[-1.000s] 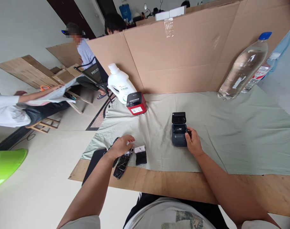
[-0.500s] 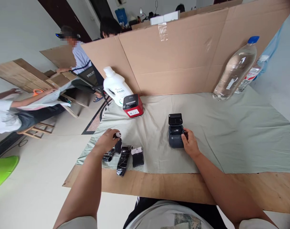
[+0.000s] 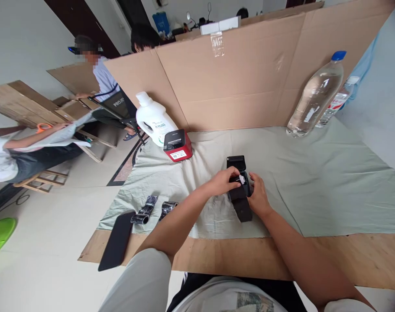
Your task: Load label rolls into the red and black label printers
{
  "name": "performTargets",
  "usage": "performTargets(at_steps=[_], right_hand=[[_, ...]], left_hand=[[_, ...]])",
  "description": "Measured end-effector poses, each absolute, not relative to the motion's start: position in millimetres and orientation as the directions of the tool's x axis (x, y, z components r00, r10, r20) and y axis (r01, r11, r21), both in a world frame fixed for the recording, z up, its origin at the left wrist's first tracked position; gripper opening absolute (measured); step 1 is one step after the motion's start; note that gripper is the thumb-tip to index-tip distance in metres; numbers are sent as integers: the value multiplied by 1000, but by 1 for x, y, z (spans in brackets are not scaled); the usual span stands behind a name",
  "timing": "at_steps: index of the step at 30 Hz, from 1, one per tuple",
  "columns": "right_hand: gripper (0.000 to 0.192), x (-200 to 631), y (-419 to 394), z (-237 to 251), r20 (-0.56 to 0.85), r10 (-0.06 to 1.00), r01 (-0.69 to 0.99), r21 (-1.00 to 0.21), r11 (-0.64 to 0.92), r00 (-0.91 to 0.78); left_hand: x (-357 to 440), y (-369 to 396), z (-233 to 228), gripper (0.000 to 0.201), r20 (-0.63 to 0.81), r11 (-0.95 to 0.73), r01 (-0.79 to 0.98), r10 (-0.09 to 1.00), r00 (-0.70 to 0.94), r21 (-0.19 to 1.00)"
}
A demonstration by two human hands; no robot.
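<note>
The left hand point(image 3: 221, 182) pinches a small paper roll point(image 3: 241, 178) in curled fingers, holding it at the open bay of the black printer point(image 3: 239, 190) (its lid stands up behind). The right hand point(image 3: 258, 196) is wrapped around the printer's right side, steadying it on the pale green cloth point(image 3: 314, 182) at mid-table.

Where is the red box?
The red box sits on the cloth at the far left of the head view, just in front of the white jug and beside the cardboard wall.
</note>
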State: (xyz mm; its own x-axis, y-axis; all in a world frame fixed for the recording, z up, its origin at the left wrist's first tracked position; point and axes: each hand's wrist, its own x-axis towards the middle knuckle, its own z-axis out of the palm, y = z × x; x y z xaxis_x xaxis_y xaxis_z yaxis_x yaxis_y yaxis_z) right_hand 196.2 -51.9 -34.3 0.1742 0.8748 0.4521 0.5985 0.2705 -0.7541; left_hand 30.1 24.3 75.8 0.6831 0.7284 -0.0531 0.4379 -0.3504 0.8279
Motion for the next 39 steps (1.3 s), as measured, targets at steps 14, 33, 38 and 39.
performTargets(at_steps=[14, 33, 38, 39], right_hand=[[52, 198, -52, -38, 450, 877, 610, -746, 266, 167], [69, 196, -52, -31, 520, 843, 644, -694, 323, 137], [62, 199, -54, -24, 560, 824, 690, -630, 355, 88], [59, 199, -55, -22, 576, 814, 698, -613, 370, 75]], left_hand=[[58, 36, 66, 25, -94, -532, 693, 757, 647, 487], [63, 37, 49, 23, -103, -462, 768, 825, 556, 444], [59, 30, 37, 14, 32, -551, 703, 796, 604, 450], [57, 27, 34, 17, 85, -573, 683, 791, 606, 453]])
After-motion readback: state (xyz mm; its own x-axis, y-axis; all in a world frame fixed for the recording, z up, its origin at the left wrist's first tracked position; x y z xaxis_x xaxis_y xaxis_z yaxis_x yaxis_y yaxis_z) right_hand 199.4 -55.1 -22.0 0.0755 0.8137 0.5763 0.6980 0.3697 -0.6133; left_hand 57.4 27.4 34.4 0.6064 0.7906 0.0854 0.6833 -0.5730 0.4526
